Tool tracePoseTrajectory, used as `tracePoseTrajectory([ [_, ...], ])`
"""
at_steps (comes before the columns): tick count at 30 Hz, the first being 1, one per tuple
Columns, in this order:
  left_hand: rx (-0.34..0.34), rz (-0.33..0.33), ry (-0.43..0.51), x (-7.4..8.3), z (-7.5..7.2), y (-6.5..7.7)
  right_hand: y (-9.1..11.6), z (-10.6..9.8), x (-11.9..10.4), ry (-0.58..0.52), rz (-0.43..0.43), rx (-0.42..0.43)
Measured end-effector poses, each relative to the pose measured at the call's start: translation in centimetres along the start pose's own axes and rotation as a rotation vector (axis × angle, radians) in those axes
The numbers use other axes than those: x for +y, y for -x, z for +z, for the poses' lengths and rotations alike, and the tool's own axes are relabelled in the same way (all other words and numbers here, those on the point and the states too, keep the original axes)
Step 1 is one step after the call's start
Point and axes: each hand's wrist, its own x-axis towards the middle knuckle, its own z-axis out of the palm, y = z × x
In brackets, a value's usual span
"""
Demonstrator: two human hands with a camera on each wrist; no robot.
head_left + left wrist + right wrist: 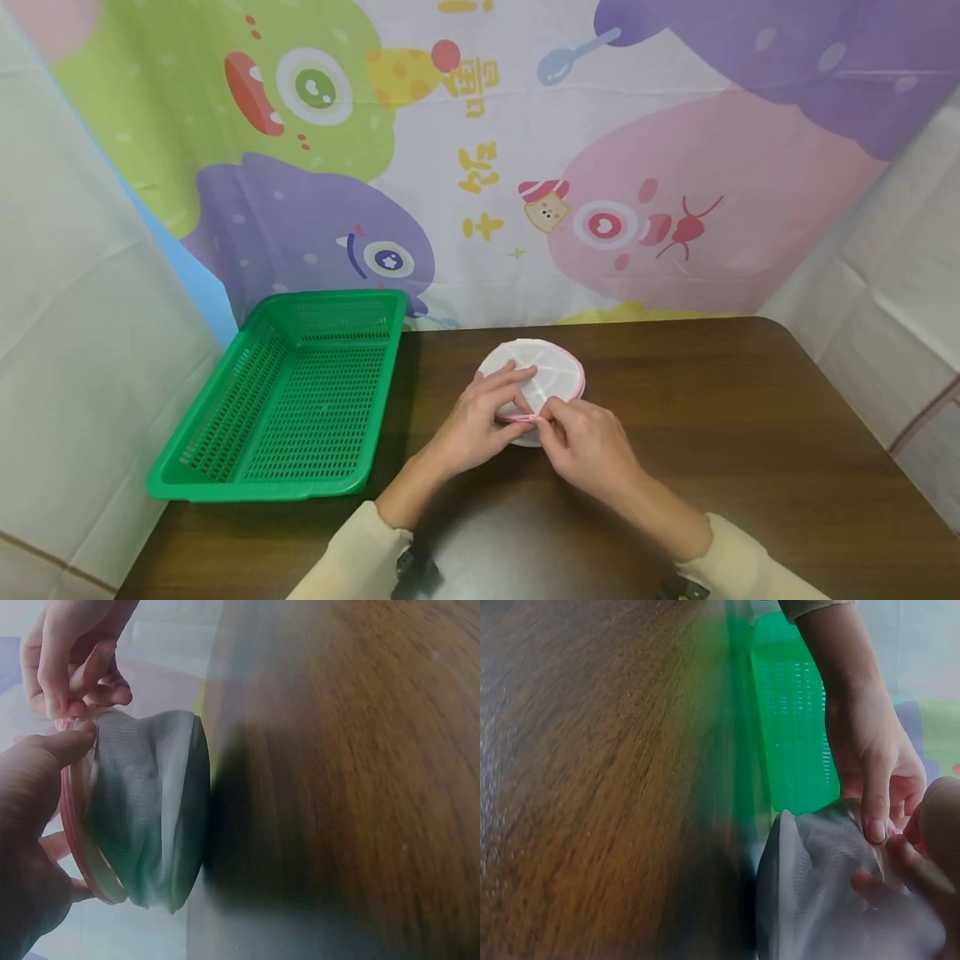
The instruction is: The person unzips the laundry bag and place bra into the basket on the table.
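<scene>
A round white mesh laundry bag [553, 368] with a pink zipper [67, 814] round its top edge stands on the table in front of me. Its soft grey-looking mesh side [131, 795] has folds, as the left wrist view shows. My left hand [474, 421] grips the bag's near left rim, thumb at the side and fingers spread over the top. At the near edge, my right hand [588, 437] pinches the zipper by its end, close to the left thumb. Fingertips hide the zipper pull itself.
A green plastic basket [367, 400] with slotted walls stands on the left of the brown wooden table [697, 400]. Behind the table hangs a cloth printed with cartoon monsters [480, 275]. White cloth walls [892, 275] flank both sides.
</scene>
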Motion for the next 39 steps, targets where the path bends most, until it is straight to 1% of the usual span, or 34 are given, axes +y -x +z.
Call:
tracePoseTrajectory([
  [10,0.013,0.042,-0.015,-0.19,-0.44,-0.04,0.13,-0.02,0.13,-0.004,0.002,0.010],
  [16,0.022,0.022,-0.022,-0.36,-0.70,-0.01,-0.03,-0.27,0.25,-0.004,0.007,0.009],
  [22,0.010,-0.003,-0.025,-0.10,-0.63,-0.08,-0.06,-0.25,0.11,-0.002,0.005,0.006],
  [29,-0.004,-0.025,0.013,0.17,-0.43,-0.16,-0.06,-0.15,-0.05,-0.015,0.005,-0.002],
  [34,-0.008,-0.028,0.008,0.32,-0.27,-0.13,-0.03,-0.03,-0.13,-0.011,-0.004,-0.001],
  [39,-0.002,-0.002,0.001,0.21,-0.16,0.01,0.08,0.04,-0.09,-0.012,-0.006,-0.002],
])
